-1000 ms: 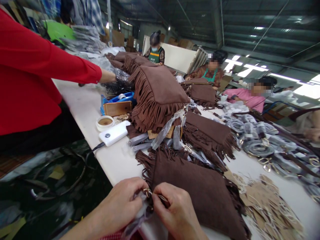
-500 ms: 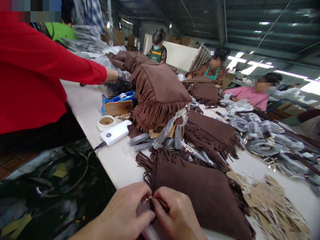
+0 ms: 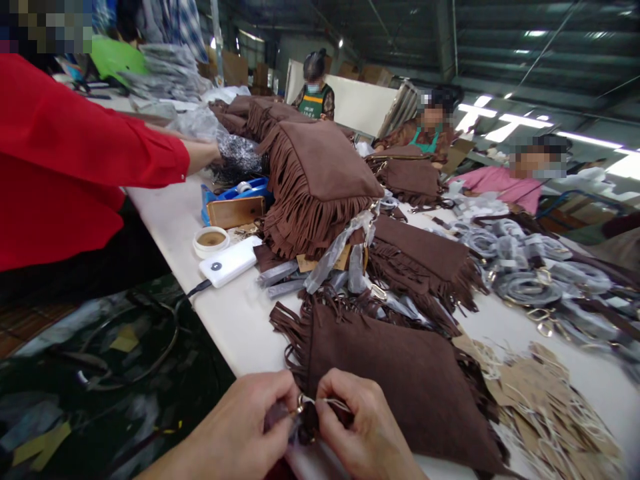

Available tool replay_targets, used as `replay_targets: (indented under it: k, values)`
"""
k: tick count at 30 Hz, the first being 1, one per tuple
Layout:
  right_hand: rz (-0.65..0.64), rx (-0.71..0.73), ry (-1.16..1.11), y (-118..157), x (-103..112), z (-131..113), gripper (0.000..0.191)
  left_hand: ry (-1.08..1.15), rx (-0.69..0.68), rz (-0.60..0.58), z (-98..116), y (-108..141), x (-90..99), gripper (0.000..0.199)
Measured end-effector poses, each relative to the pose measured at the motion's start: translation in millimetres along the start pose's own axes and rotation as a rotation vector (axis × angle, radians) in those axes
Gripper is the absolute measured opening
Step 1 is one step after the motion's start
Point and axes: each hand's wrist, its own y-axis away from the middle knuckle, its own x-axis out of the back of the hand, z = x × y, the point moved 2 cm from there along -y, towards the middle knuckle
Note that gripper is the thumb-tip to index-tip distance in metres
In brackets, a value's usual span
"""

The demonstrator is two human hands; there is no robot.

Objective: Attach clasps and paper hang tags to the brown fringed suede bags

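Observation:
At the table's near edge, my left hand [image 3: 250, 420] is closed, thumb and fingers pinching a small gold metal clasp [image 3: 301, 403] with dark brown strap material around it. My right hand [image 3: 357, 417] is closed in a pinch on a thin white string [image 3: 330, 401], which runs to the clasp. The fingers hide part of both. Just beyond my hands lies a dark brown fringed bag [image 3: 385, 373], flat on the table.
Brown fringed bags [image 3: 330, 160] are piled behind. Coiled wrapped straps [image 3: 530, 287] and paper tags with strings [image 3: 545, 400] lie on the right. A white power bank [image 3: 230, 262], round tub [image 3: 211, 241] and blue tape dispenser [image 3: 240, 193] stand left. A red-sleeved co-worker [image 3: 100, 133] reaches in.
My right hand has drawn slightly away from my left, exposing the white string and clasp between them. The co-worker's red sleeve has moved back to the left.

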Motion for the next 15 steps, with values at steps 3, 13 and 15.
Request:
replay_targets:
  k: [3, 13, 15]
  values:
    - [0.006, -0.017, -0.021, -1.7, 1.4, -0.7, 0.015, 0.071, 0.002, -0.035, 1.5, -1.4, 2.5, 0.012]
    - [-0.007, -0.027, -0.072, -3.2, 1.9, -3.6, 0.017, 0.192, -0.040, -0.048, -5.8, -4.7, -0.5, 0.017]
    - [-0.010, -0.027, -0.075, -3.5, 1.3, -3.6, 0.018, 0.212, -0.043, -0.039, -7.2, -6.7, -1.0, 0.018]
